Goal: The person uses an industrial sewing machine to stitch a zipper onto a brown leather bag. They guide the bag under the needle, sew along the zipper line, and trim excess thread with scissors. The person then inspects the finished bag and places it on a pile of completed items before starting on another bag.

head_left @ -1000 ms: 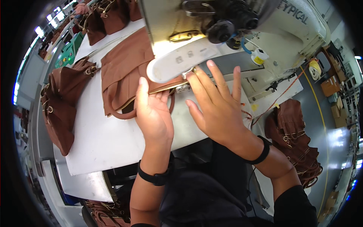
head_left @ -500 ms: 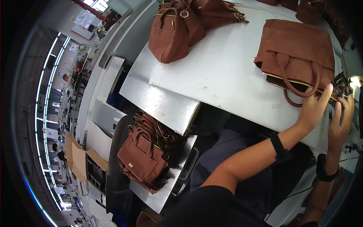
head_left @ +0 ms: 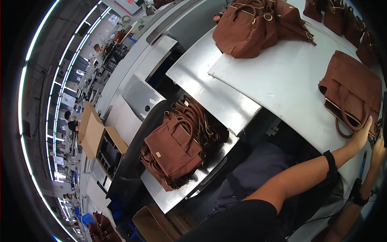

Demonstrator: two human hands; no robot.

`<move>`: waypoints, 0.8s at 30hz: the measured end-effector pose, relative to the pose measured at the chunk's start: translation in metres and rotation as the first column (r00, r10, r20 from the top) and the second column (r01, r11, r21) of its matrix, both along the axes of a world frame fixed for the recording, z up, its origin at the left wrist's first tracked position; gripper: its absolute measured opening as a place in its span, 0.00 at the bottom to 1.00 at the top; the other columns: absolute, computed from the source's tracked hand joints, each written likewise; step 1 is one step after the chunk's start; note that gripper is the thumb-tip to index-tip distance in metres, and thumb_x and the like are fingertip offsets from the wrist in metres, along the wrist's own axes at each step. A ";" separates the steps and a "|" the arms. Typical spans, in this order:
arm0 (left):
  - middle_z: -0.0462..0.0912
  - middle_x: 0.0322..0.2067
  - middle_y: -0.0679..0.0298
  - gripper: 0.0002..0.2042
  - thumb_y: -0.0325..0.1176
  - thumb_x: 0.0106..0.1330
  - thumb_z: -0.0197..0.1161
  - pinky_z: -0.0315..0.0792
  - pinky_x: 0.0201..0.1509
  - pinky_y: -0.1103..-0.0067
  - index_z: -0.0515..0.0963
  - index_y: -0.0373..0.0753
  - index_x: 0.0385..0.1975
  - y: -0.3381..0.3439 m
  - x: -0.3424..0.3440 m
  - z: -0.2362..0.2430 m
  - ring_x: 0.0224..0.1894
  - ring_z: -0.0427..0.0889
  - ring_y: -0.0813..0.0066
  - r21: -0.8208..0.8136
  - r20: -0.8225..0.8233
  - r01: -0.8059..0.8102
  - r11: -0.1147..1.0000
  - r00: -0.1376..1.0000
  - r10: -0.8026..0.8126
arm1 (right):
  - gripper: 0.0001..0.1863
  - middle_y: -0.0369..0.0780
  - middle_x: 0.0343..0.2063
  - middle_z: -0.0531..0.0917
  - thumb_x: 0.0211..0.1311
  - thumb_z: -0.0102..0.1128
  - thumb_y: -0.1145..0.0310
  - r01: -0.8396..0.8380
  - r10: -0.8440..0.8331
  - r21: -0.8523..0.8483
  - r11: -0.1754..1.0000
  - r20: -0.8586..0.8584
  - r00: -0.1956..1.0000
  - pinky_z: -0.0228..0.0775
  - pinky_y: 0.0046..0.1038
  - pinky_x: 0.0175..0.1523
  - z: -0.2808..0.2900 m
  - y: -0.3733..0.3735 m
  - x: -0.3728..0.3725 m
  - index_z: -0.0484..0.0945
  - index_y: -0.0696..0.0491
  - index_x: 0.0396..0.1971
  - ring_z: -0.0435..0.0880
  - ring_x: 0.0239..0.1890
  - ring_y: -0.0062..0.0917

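Note:
A brown handbag lies on the white tabletop at the far right, its zipped opening and two looped handles turned toward me. My left hand grips its near edge beside a handle, fingers pointing up along the bag. My right hand is close by at the picture's right rim, next to the bag's end and a dark metal machine part. Its fingers are dim and partly cut off, so their hold is unclear. Black bands circle both forearms.
More brown bags stand at the table's far end, others along its far right. A pile of brown handbags rests on a lower metal shelf to the left. Beyond are an open cardboard box and people at workbenches.
The whole view has swung left, so the table, bags and both hands appear farther right. Both hands stay by the same handbag; the machine is now mostly out of the picture.

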State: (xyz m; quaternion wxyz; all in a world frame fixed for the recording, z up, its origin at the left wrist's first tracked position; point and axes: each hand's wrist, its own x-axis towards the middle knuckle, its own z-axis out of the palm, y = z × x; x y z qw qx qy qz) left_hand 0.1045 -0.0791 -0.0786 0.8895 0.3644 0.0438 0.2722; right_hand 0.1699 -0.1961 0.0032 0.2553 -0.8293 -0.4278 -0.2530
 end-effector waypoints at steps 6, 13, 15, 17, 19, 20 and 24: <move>0.67 0.73 0.51 0.41 0.63 0.79 0.48 0.55 0.78 0.74 0.65 0.27 0.73 0.010 -0.003 -0.011 0.75 0.64 0.63 0.003 -0.122 0.018 1.000 0.992 -0.017 | 0.22 0.49 0.46 0.88 0.74 0.58 0.56 -0.039 0.028 -0.058 0.998 -0.183 0.983 0.78 0.38 0.51 -0.048 -0.013 0.083 0.83 0.62 0.50 0.87 0.44 0.40; 0.71 0.70 0.52 0.41 0.64 0.79 0.47 0.58 0.76 0.74 0.67 0.27 0.71 0.006 0.014 -0.009 0.72 0.68 0.65 0.029 -0.072 -0.033 0.999 0.997 0.035 | 0.23 0.46 0.54 0.85 0.80 0.52 0.59 -0.072 0.058 -0.015 0.997 -0.445 0.894 0.72 0.34 0.61 -0.075 -0.035 0.178 0.78 0.64 0.60 0.84 0.54 0.34; 0.72 0.69 0.52 0.40 0.64 0.79 0.48 0.59 0.75 0.74 0.68 0.28 0.71 0.007 0.012 -0.013 0.71 0.69 0.65 0.042 -0.088 -0.022 0.999 0.996 0.026 | 0.24 0.44 0.54 0.86 0.78 0.57 0.58 -0.047 0.087 0.092 0.995 -0.501 0.861 0.71 0.33 0.62 -0.084 -0.029 0.169 0.79 0.64 0.59 0.84 0.54 0.32; 0.73 0.68 0.52 0.40 0.64 0.79 0.48 0.60 0.75 0.74 0.69 0.28 0.70 0.012 0.009 -0.019 0.70 0.70 0.65 0.056 -0.129 -0.029 0.998 0.991 0.036 | 0.23 0.43 0.53 0.86 0.78 0.58 0.58 -0.074 0.143 0.146 0.986 -0.545 0.826 0.71 0.33 0.61 -0.084 -0.012 0.148 0.79 0.63 0.58 0.84 0.54 0.30; 0.74 0.68 0.52 0.39 0.64 0.79 0.48 0.60 0.74 0.74 0.70 0.29 0.70 -0.005 0.021 -0.005 0.70 0.70 0.64 0.057 -0.128 0.012 0.998 0.992 -0.005 | 0.24 0.42 0.52 0.86 0.77 0.59 0.56 -0.065 0.151 0.178 0.982 -0.529 0.835 0.71 0.32 0.60 -0.071 -0.044 0.171 0.81 0.62 0.57 0.84 0.53 0.29; 0.74 0.67 0.52 0.39 0.63 0.79 0.48 0.61 0.74 0.74 0.70 0.29 0.69 -0.001 0.023 -0.009 0.69 0.71 0.64 0.064 -0.136 -0.032 0.997 0.990 0.041 | 0.24 0.42 0.52 0.86 0.77 0.60 0.56 -0.042 0.116 0.167 0.985 -0.465 0.878 0.72 0.32 0.60 -0.070 -0.030 0.159 0.80 0.62 0.57 0.84 0.53 0.29; 0.77 0.65 0.50 0.37 0.62 0.80 0.47 0.63 0.73 0.73 0.71 0.29 0.68 0.022 0.020 -0.032 0.68 0.73 0.62 0.135 -0.119 -0.164 0.977 0.976 0.180 | 0.24 0.45 0.52 0.87 0.77 0.61 0.55 0.094 -0.047 0.119 0.989 -0.349 0.936 0.72 0.32 0.60 -0.061 0.012 0.075 0.80 0.61 0.59 0.84 0.52 0.31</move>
